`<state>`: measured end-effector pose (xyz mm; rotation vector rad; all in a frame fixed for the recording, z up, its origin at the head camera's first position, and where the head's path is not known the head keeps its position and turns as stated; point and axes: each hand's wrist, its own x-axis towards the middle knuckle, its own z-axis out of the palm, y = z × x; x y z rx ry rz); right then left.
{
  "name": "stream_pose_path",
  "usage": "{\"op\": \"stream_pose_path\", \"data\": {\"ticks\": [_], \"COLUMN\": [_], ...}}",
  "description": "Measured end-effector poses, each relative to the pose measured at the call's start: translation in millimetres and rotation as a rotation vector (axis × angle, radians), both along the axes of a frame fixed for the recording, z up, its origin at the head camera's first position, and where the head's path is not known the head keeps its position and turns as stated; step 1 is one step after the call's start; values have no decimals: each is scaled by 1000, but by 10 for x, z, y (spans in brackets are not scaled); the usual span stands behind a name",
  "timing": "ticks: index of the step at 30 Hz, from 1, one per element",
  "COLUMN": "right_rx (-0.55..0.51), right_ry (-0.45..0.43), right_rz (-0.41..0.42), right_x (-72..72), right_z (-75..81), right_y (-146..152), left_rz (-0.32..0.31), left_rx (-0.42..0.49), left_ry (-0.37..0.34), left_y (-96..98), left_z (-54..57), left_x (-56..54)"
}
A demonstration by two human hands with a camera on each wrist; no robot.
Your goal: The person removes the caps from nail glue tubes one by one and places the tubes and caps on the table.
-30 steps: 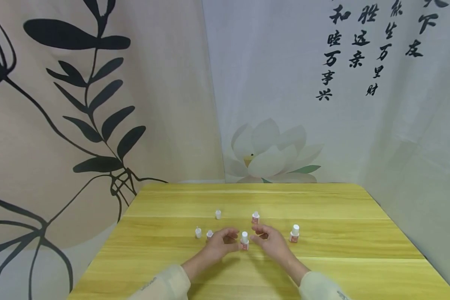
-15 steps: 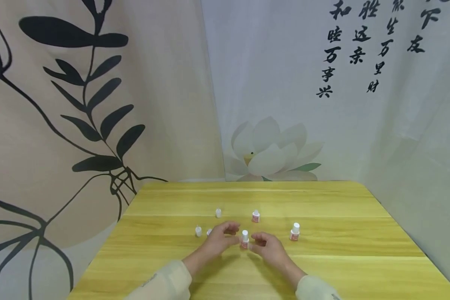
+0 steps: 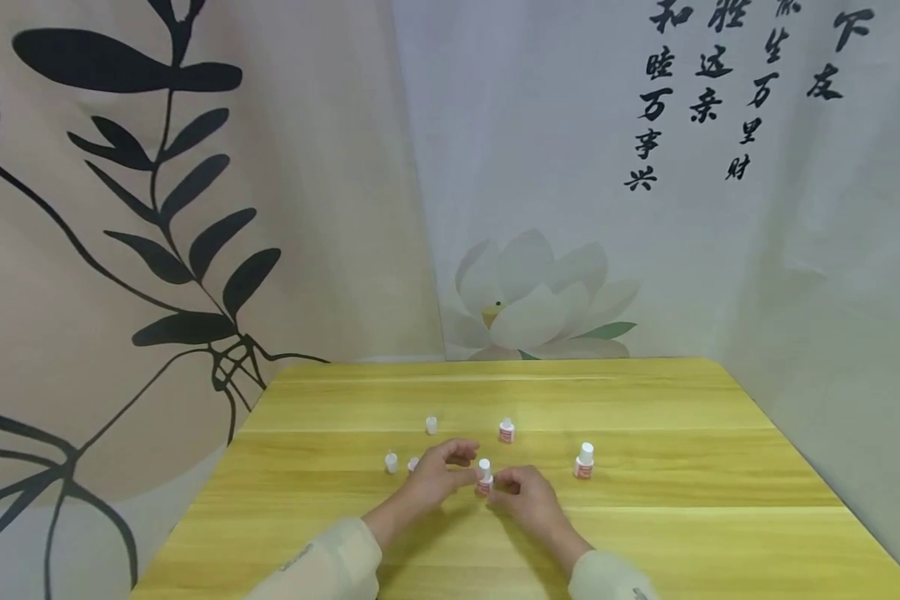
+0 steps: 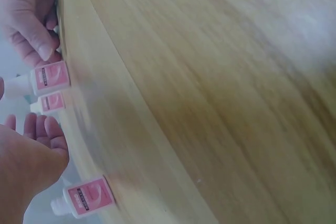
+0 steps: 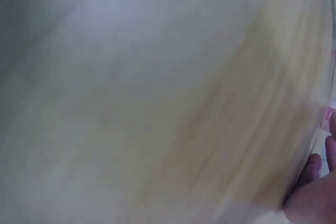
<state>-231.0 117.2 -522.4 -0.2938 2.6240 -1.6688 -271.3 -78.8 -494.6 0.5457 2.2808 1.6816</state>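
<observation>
Between both hands stands a small white bottle with a pink label [image 3: 484, 477] and tall white cap. My left hand [image 3: 438, 477] curves loosely beside it on the left, palm side toward it, fingers spread in the left wrist view. On the other side my right hand [image 3: 527, 497] has its bent fingers and thumb at the bottle's edge; whether they press on it is hard to see. Another pink-labelled bottle [image 4: 89, 198] sits left of my left hand, mostly covered in the head view. Only fingers of the right hand show in the blurred right wrist view.
Behind stands a shorter-topped bottle [image 3: 506, 431]; a capped bottle [image 3: 583, 461] is off to the right. Two small white pieces, one at the left [image 3: 392, 462] and one farther back [image 3: 431, 425], lie on the wooden table [image 3: 645, 550]. Printed cloth hangs behind.
My right hand has come down from near the rear bottle to the side of the middle bottle. My left hand has barely moved. The head view has shifted slightly.
</observation>
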Motion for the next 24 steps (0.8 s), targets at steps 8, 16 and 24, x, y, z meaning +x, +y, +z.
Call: {"op": "stream_pose_path", "data": {"ticks": [8, 16, 24], "right_rx": [16, 65, 134], "right_ry": [9, 59, 72], "right_rz": [-44, -101, -164], "right_x": [23, 30, 37], "right_z": [7, -11, -46], "right_y": [-53, -95, -137], "left_rz": [-24, -31, -32], "left_rx": [-2, 1, -6], "left_ry": [-3, 0, 12], "left_y": [8, 10, 17], "left_z": [-8, 0, -21], "left_x": [-12, -5, -21]}}
